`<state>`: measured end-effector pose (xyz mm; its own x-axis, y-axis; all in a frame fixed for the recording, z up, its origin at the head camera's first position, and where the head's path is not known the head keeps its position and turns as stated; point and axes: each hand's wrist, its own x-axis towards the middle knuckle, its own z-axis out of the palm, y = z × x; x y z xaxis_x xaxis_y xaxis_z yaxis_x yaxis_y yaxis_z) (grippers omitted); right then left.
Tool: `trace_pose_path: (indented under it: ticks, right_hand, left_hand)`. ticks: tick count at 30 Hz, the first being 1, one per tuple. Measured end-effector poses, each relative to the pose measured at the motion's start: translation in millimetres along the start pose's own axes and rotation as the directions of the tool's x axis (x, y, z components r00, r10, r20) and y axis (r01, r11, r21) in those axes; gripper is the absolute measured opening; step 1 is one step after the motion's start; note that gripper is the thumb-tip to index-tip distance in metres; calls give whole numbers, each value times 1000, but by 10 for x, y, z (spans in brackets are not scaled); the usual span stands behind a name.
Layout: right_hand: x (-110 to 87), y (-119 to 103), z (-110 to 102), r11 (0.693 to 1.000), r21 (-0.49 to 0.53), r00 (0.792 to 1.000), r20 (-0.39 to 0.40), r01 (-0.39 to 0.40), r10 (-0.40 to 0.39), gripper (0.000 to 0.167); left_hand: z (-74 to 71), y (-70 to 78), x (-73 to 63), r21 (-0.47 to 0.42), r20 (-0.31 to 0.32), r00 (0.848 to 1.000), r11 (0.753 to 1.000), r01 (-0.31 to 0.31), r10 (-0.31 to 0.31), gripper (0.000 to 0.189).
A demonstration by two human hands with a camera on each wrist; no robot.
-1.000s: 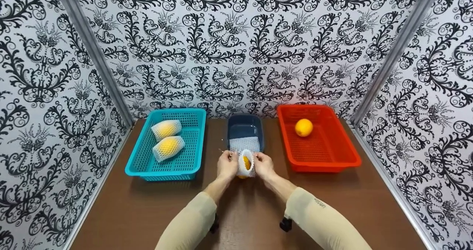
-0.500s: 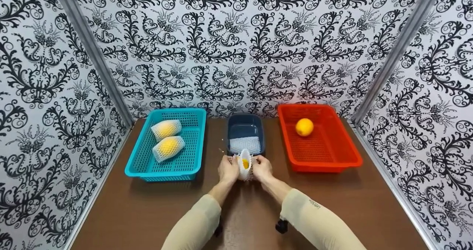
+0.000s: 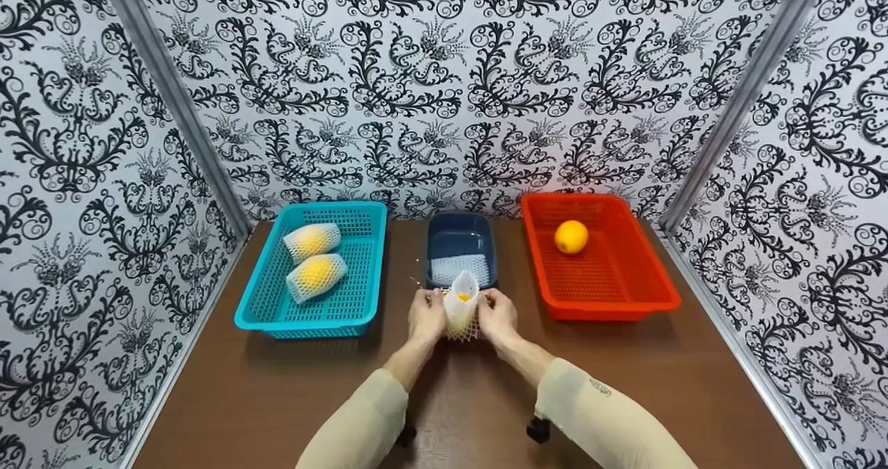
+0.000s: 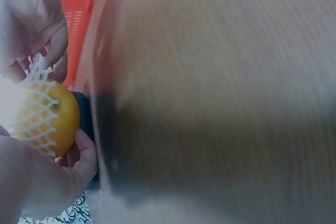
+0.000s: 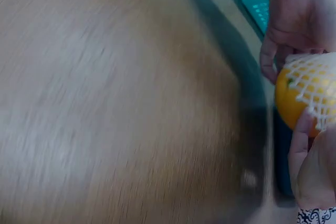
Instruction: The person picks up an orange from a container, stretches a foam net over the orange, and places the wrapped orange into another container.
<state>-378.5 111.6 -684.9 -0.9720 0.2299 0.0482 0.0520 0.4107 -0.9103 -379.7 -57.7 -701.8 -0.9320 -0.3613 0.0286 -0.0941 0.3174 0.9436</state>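
Note:
Between my two hands is an orange (image 4: 69,120) in a white foam net sleeve (image 3: 458,318), just in front of the small dark tray. My left hand (image 3: 427,318) holds the sleeved fruit from the left, thumb and fingers at the mesh. On the other side my right hand (image 3: 497,316) pinches the sleeve's edge. The sleeve's upper end stands up narrow, and orange peel shows inside its mouth. Seen from the left wrist, the fruit's stem end is bare beyond the stretched mesh, and fingers (image 4: 85,156) of my left hand press against the peel.
A teal basket (image 3: 380,275) on the left holds two net-sleeved yellow fruits (image 3: 317,275). Behind the hands, the dark blue tray (image 3: 460,220) contains flat foam nets (image 3: 459,268). At right, a red basket (image 3: 610,311) holds one bare orange fruit (image 3: 571,237). Patterned walls enclose the brown table (image 3: 458,399).
The sleeve's wide mouth has narrowed and now stands more upright, and the mesh reaches lower over the orange. Both hands have stayed close beside it with small shifts.

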Motion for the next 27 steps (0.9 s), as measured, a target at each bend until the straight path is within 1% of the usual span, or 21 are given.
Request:
trace_pose_path:
  ticks: [1,2,3,4,6,7,8,9,10,11,13,14,16,19,24,25,27]
  right_hand:
    - [-75,-78,-78,999,22,1000,5,28,-28,13]
    - [-85,-74,-92,998,28,999,-5,53,-53,12]
    - [-93,-69,-101,995,38,996,-21,88,-87,12]
    - [-119,-93,-135,991,61,992,-19,123,-122,13]
    - [-181,-159,-187,980,93,984,-31,175,-173,14]
    - [-204,-181,-216,969,122,977,-29,213,-211,15]
    - [-195,-178,-197,965,125,973,-36,232,-229,15]
    - [-252,-262,-243,955,146,966,-29,259,-258,16]
    - [-320,-361,-299,949,167,963,-9,266,-269,17]
    - [-376,-444,-336,946,186,963,-1,264,-269,16]
    - [-482,-614,-414,942,205,960,34,264,-277,18]
    - [-541,-711,-449,947,214,965,50,241,-257,18]
    - [-590,-795,-477,952,227,971,70,207,-228,19]
    - [-589,-822,-477,956,239,978,74,172,-194,17]
    - [-553,-803,-466,957,261,985,82,124,-150,19]
    - [-552,-802,-465,957,269,986,89,110,-138,19]
    - [-554,-797,-468,956,283,989,101,79,-112,21]
  left_hand:
    - [-15,14,-13,-22,18,1000,1000,10,-10,26]
    - [-29,35,-25,-40,41,999,999,26,-24,27]
    - [-55,80,-55,-58,61,997,997,42,-38,28]
    - [-109,174,-123,-93,93,994,993,73,-64,30]
    - [-242,403,-284,-173,168,977,971,163,-134,34]
    - [-313,523,-371,-207,203,965,956,208,-166,36]
    - [-381,650,-461,-233,231,953,940,248,-194,38]
    - [-449,767,-554,-260,252,944,924,280,-215,39]
    - [-505,865,-635,-285,271,933,906,311,-235,41]
    - [-537,919,-677,-301,285,927,895,330,-246,42]
    - [-562,957,-717,-329,297,920,877,349,-255,42]
    - [-566,961,-724,-344,302,918,869,357,-257,42]
    - [-559,946,-720,-382,315,912,844,376,-263,40]
    - [-546,937,-714,-440,330,903,802,405,-275,37]
    - [-534,952,-726,-532,332,901,734,422,-278,36]
    - [-531,954,-729,-542,335,899,723,429,-282,35]
    - [-532,960,-751,-535,345,888,714,452,-303,36]
